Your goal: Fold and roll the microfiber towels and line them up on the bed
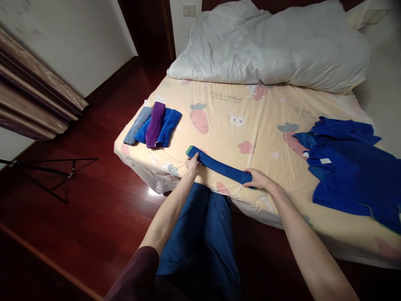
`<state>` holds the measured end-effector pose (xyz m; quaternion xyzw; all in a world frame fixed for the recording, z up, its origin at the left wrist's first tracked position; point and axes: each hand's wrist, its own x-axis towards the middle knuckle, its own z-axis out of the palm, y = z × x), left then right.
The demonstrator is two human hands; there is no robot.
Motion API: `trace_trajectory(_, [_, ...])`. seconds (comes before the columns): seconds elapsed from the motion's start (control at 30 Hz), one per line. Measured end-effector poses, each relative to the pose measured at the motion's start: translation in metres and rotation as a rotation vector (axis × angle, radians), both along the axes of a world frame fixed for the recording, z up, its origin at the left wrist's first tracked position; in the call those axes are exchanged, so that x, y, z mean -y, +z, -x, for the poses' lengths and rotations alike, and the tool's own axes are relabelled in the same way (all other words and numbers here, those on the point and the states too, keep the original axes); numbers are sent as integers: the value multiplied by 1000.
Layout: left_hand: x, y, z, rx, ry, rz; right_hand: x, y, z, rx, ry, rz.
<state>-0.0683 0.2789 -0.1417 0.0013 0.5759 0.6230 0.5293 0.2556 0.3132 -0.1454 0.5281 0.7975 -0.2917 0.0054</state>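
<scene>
A long, narrow folded blue towel [219, 166] with a green edge lies near the front edge of the bed [263, 125]. My left hand [192, 162] pinches its left end, fingers closed on the cloth. My right hand [258, 179] grips its right end, fingers curled over it. Both forearms reach out over my blue trousers.
Several folded towels [153, 124], grey, purple and blue, lie side by side at the bed's left corner. A heap of blue towels [347, 167] covers the right side. A white duvet [269, 46] lies at the head. A black stand [53, 173] sits on the dark wood floor at left.
</scene>
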Motion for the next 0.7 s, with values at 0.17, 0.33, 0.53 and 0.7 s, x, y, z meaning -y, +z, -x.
trace_trajectory(0.17, [-16,28,4,48,-6,-77,8,7,16,51,-17,29])
trace_trajectory(0.33, [-41,76,41,-52,-118,-359,17,23,73,-30,-36,29])
trace_trajectory(0.53, [-54,159,127,-279,-356,-730,20,16,205,-488,-211,-97])
trace_trajectory(0.7, [-48,206,186,-508,-351,-775,23,15,339,-789,-256,-16])
